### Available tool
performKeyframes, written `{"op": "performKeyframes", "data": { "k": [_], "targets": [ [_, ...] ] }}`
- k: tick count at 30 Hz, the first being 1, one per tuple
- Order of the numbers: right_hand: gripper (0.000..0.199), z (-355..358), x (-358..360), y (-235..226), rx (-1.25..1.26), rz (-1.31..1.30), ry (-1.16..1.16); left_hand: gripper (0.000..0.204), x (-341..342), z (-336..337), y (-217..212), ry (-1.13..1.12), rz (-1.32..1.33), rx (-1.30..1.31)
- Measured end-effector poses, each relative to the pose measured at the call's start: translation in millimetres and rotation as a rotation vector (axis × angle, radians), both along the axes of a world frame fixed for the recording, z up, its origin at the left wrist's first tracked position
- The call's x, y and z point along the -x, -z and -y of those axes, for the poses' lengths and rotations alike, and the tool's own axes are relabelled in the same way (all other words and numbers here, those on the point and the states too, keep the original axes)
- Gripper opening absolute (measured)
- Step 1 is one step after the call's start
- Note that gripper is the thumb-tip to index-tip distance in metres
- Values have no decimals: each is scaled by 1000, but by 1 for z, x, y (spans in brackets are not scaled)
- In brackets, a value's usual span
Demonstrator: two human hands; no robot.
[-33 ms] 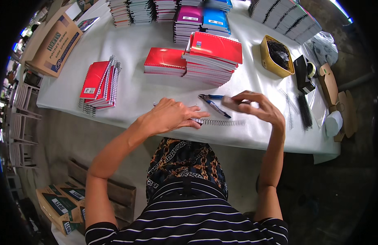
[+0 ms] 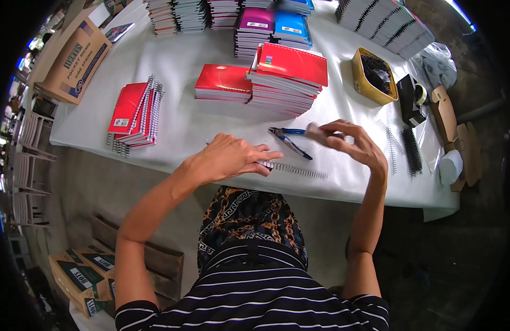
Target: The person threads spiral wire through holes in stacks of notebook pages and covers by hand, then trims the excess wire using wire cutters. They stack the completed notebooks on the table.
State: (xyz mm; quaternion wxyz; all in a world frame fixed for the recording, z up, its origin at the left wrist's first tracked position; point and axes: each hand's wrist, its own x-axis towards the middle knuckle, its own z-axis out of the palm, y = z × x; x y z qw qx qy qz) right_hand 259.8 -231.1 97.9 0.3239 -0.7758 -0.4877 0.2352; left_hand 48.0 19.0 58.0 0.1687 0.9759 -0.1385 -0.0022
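My left hand [image 2: 229,158] is closed over a thin notebook [image 2: 264,163] at the table's front edge, hiding most of it. A metal spiral coil [image 2: 302,170] sticks out of the notebook's right end, its free end over the white tabletop. To the right, my right hand [image 2: 351,144] is raised and grips a small greyish-brown block [image 2: 319,134], blurred by motion. Between the hands, a little farther off, blue-handled pliers [image 2: 290,140] lie with their handles apart. Beyond them stand red-covered notebooks [image 2: 290,67] in two stacks.
Spiral-bound red notebooks [image 2: 134,113] lie at left, near a cardboard box [image 2: 78,60]. A yellow tub [image 2: 358,77] of dark coils, a black box [image 2: 407,105] and loose coils [image 2: 412,151] are at right. Purple and blue notebooks [image 2: 290,30] stand behind.
My right hand has shifted slightly to the right with the block. The coil's free end has swung a little toward me. My left hand stays in place.
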Motion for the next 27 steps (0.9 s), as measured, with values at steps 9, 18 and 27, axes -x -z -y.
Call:
{"op": "performKeyframes", "data": {
  "k": [9, 18, 27],
  "targets": [
    [51, -34, 112, 26, -48, 87, 49, 70, 2, 7, 1, -97, 77, -10],
    [13, -40, 104, 21, 132, 224, -155, 58, 4, 18, -4, -93, -66, -132],
    [49, 11, -33, 33, 244, 336, 215, 68, 0, -3, 7, 78, 46, -16]
  ]
}}
